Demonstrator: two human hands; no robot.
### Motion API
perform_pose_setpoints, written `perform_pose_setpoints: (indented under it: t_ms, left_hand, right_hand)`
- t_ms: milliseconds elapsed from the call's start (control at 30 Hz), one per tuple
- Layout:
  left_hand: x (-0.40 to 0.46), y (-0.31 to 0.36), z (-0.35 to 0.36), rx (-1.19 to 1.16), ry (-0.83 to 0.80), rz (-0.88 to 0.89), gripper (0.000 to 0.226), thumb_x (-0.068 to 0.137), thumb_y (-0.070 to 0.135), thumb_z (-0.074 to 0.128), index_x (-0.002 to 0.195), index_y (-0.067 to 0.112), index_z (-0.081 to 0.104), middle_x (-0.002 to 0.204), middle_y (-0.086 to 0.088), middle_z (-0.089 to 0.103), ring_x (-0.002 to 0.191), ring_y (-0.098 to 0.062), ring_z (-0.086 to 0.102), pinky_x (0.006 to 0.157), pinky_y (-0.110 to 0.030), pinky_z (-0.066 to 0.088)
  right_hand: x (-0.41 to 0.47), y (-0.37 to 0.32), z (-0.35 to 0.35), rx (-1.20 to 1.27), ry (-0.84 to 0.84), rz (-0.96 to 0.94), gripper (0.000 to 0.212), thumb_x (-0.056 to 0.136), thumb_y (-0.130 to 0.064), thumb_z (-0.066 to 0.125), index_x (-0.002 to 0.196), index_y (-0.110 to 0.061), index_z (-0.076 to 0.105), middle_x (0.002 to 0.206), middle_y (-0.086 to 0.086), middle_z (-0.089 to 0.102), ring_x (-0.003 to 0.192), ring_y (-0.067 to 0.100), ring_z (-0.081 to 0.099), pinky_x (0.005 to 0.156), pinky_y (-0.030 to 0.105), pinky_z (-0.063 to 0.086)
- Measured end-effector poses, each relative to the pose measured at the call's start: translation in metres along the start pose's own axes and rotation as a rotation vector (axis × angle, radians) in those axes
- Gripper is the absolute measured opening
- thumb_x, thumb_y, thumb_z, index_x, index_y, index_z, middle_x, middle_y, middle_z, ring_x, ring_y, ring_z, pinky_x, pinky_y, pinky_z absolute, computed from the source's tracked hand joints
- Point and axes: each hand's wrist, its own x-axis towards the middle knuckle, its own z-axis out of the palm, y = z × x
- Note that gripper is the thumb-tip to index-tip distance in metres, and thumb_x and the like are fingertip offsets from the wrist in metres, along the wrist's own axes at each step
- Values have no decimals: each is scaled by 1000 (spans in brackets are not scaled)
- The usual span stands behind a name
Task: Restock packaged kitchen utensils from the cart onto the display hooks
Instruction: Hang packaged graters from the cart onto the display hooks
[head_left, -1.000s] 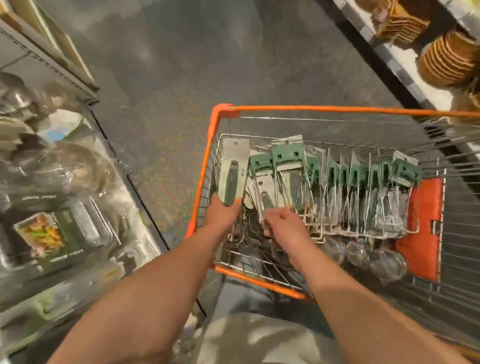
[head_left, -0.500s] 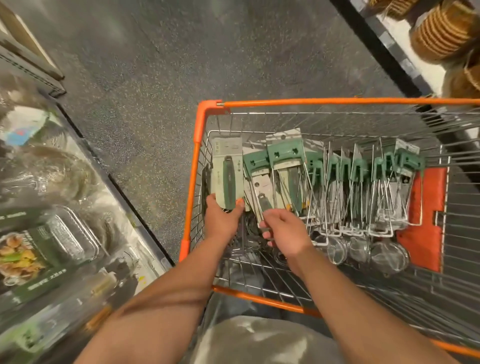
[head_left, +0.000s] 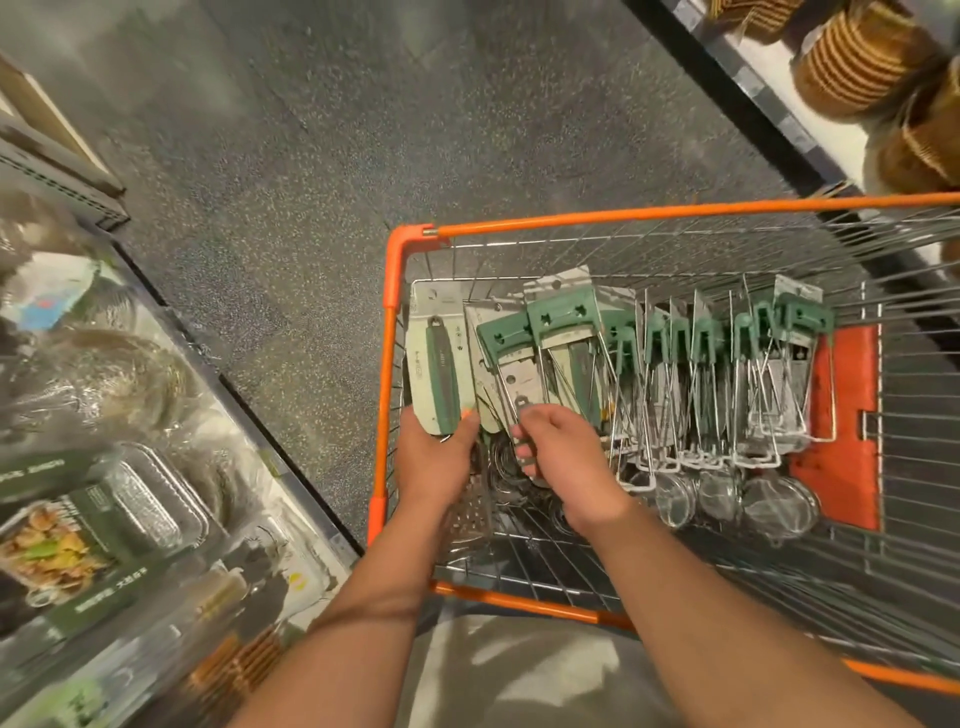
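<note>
Most stock sits unhung in the cart (head_left: 387, 364); my left hand (head_left: 434, 460) grips one carded utensil (head_left: 435, 374) at its left wall, right hand (head_left: 558, 452) pinches the neighbouring pack (head_left: 511, 374).

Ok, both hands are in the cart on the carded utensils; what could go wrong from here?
1. The right hand pinches a carded utensil from a tightly packed row; its wire parts may snag neighbouring packs and drag them along.
2. The left hand holds the green-handled pack only by its bottom edge, so it could tip or slip.
3. Loose strainers on the cart floor could catch.
</note>
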Motion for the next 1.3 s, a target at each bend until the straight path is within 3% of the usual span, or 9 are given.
perform_pose_setpoints:
  t_ms: [133, 233, 333, 400, 567, 767, 1000, 1200, 1300]
  left_hand:
    - [-24, 14, 3, -9, -278, 58, 44, 98, 34, 68, 138, 25, 52, 125, 13, 68, 114, -1, 64, 94, -19, 52]
    - [-42, 28, 9, -27, -447, -23, 61, 106, 50, 47, 160, 27, 31, 159, 14, 35, 139, 0, 37, 114, -24, 29]
    - [-43, 30, 11, 11, -464, -28, 54, 110, 50, 30, 154, 22, 45, 139, 20, 47, 120, 14, 43, 104, -12, 28]
    - [-42, 26, 9, 55, -458, -54, 53, 110, 52, 28, 147, 25, 54, 133, 18, 48, 121, 6, 45, 107, -20, 30]
    - [-25, -8, 0, 18, -255, -311, 43, 106, 45, 43, 137, 20, 61, 143, -7, 61, 134, -31, 55, 116, -56, 42]
    - [-43, 17, 24, -84, -359, -313, 37, 108, 49, 41, 112, 24, 69, 104, -2, 72, 93, -19, 63, 88, -37, 49]
    - [-82, 56, 69, 66, -498, -128, 67, 104, 62, 37, 160, 25, 31, 165, 4, 33, 151, -20, 32, 123, -43, 28]
    - [-105, 62, 100, 27, -409, -46, 72, 100, 53, 57, 158, 19, 33, 154, 1, 46, 132, -17, 47, 111, -40, 40]
    - [-102, 51, 113, -29, -323, -99, 107, 71, 87, 66, 153, 24, 40, 152, -7, 53, 133, -30, 56, 109, -55, 46]
  right_hand:
    - [-5, -10, 5, 102, -66, -15, 25, 106, -38, 52, 122, -23, 65, 114, -5, 73, 106, 10, 68, 81, 25, 52]
    - [-3, -13, -4, 224, -55, 27, 45, 96, -52, 63, 129, -22, 63, 120, -1, 75, 114, 19, 70, 95, 40, 56]
    - [2, -8, -20, 240, 17, 12, 106, 61, -82, 79, 147, -28, 48, 139, 1, 65, 126, 24, 64, 107, 55, 50]
    - [15, 8, -35, 225, 19, -25, 119, 53, -90, 76, 151, -33, 41, 146, -2, 59, 131, 25, 59, 109, 59, 47]
    - [-14, -15, -43, 250, 55, -39, 82, 90, -66, 62, 157, -26, 36, 153, -9, 49, 138, 15, 47, 121, 48, 30]
    - [-25, -7, -47, 272, 82, 6, 40, 102, -49, 55, 129, -21, 62, 115, -2, 77, 106, 17, 74, 97, 44, 57]
    - [-30, -13, -74, 149, 154, -89, 32, 104, -43, 55, 125, -22, 67, 116, -9, 73, 105, 4, 68, 91, 26, 54]
    - [-32, -9, -119, 78, 95, -124, 24, 108, -37, 49, 116, -29, 70, 101, -18, 72, 91, -5, 67, 80, 18, 53]
    - [-30, -8, -146, 46, 168, -145, 29, 108, -35, 50, 132, -27, 64, 101, -28, 57, 101, -2, 57, 96, 26, 46]
